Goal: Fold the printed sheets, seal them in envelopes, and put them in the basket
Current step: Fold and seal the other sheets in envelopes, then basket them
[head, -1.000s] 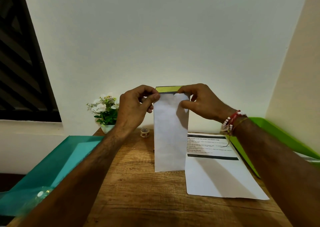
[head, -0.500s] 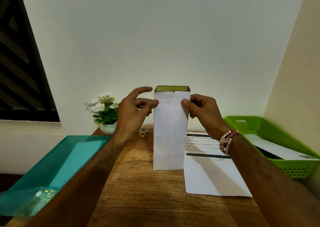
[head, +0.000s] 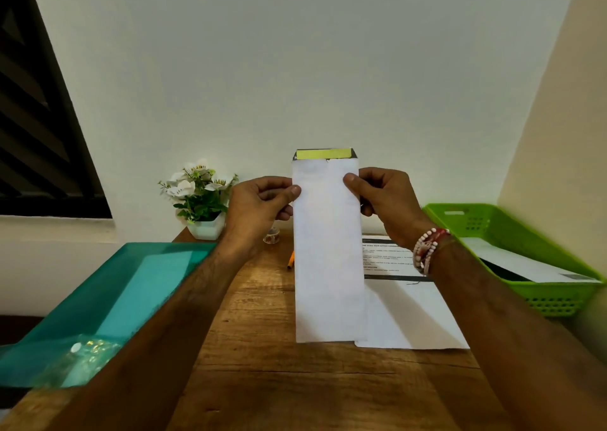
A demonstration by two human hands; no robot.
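Far left: one teal folder (head: 108, 299) overhanging the worktop (head: 262, 381) edge. Behind: one small pot of white flowers (head: 198, 197), one tape roll (head: 271, 235), one orange pencil (head: 290, 259) partly hidden. Left hand (head: 259, 207), fingers (head: 293, 191) pinched on the left edge of one white envelope (head: 328, 250). Envelope held upright above the worktop, flap (head: 324, 154) open at top, yellow adhesive strip showing, not yet sealed. Light, thin, floppy paper by the look; likely best gripped near the top edges, as now. Right hand (head: 386, 200), beaded bracelets at the wrist, pinching the right edge. One printed sheet (head: 404, 315) flat beneath. Far right: one green basket (head: 492, 220) holding at least one envelope.
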